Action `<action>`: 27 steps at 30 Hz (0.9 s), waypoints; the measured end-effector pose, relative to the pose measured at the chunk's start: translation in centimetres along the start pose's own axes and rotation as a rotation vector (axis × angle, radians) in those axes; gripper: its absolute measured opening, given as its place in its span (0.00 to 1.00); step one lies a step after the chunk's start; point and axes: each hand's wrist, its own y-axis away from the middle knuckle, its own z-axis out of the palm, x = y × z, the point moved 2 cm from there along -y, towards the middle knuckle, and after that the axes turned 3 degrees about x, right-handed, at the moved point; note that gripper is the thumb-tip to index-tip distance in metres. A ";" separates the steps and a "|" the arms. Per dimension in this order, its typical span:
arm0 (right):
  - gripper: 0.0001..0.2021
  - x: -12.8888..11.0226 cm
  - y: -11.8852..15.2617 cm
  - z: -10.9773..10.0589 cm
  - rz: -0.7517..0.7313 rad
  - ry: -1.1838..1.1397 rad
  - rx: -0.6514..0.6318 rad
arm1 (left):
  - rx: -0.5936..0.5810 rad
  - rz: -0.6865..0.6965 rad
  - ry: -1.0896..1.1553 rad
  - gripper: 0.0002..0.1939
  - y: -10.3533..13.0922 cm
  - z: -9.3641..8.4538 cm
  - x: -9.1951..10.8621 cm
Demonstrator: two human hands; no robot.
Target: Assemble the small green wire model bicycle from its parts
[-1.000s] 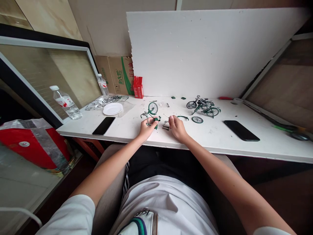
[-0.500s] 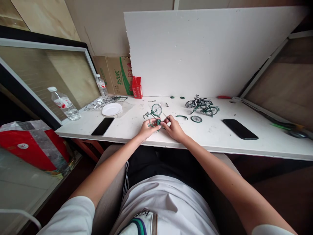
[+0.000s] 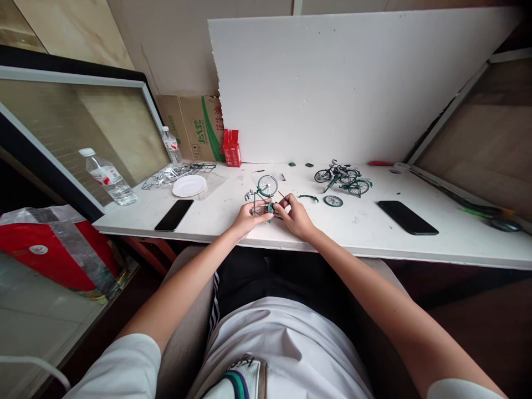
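Note:
Low over the front of the white table (image 3: 224,219), my left hand (image 3: 245,221) is closed round a small green model bicycle (image 3: 267,185) that has one spoked wheel fitted and silver handlebars. A dark green boxy part (image 3: 270,207) of it shows between my two hands. My right hand (image 3: 297,217) is closed, thumb and fingertips pinching right beside that part. A thin rod (image 3: 282,195) sticks up and left from its fingers; what kind it is I cannot make out. A loose spoked wheel (image 3: 333,201) and a curved green piece (image 3: 308,198) lie to the right.
Two assembled model bicycles (image 3: 348,180) stand behind the loose wheel. Black phones lie at left (image 3: 174,215) and right (image 3: 408,217). A white plate (image 3: 189,185), water bottles (image 3: 108,177), a small red box (image 3: 231,148) and a tall white board (image 3: 332,88) are further back.
The view has shifted very slightly. Both hands stay on the model bicycle, with only a small turn of the boxy part and a slight shift of the thin rod.

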 end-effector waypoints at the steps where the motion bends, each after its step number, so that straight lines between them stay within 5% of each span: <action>1: 0.18 0.0 0.0 0.0 -0.005 -0.001 0.001 | 0.013 0.008 -0.001 0.37 -0.1 0.0 0.0; 15: 0.22 0.4 -0.3 -0.6 0.026 -0.012 0.053 | 0.058 0.077 -0.031 0.31 -0.6 -0.5 -1.1; 20: 0.19 0.7 -0.8 -1.0 0.000 0.137 0.175 | 0.050 0.075 -0.020 0.30 -0.5 -0.4 -1.0; 27: 0.19 4.6 -2.3 -3.3 0.074 0.381 0.094 | 0.068 0.073 -0.017 0.29 -0.5 -0.4 -0.9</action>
